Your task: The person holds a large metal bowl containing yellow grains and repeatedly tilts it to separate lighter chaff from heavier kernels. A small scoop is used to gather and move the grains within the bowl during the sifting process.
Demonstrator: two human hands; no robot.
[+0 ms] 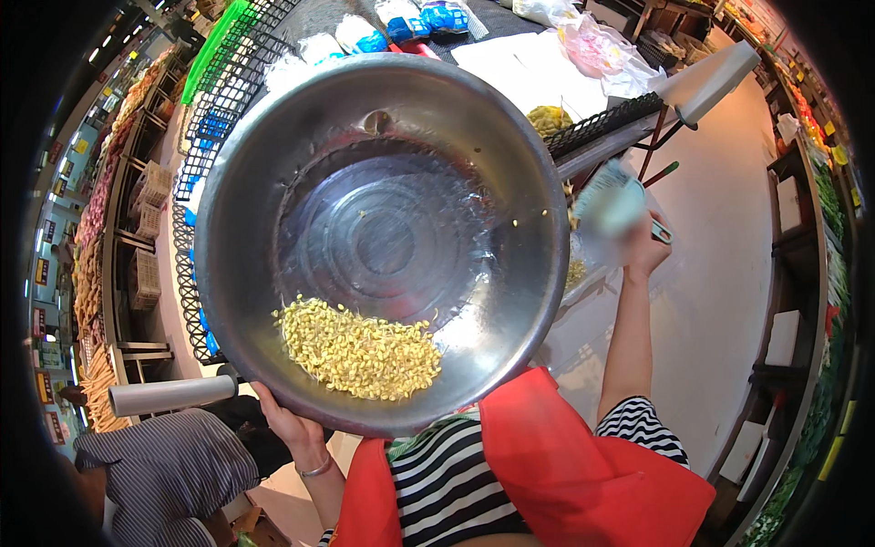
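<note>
A large round stainless steel basin (383,171) fills the middle of the view, tilted toward me. Yellow soybean sprouts (362,349) lie heaped along its near side, and a few loose ones cling to the right wall. My left hand (290,424) grips the basin's rim at the lower left, its fingers partly hidden beneath. To the right of the basin, my right hand (646,246) is closed around the handle of a pale green brush (612,195), whose head is blurred. The brush does not touch the basin's inside.
A black mesh cart (605,126) with a grey handle (174,396) carries blue-and-white packages (359,34) and plastic bags (601,51). Another person in striped clothing (171,465) stands at the lower left. Produce shelves (796,273) line both sides.
</note>
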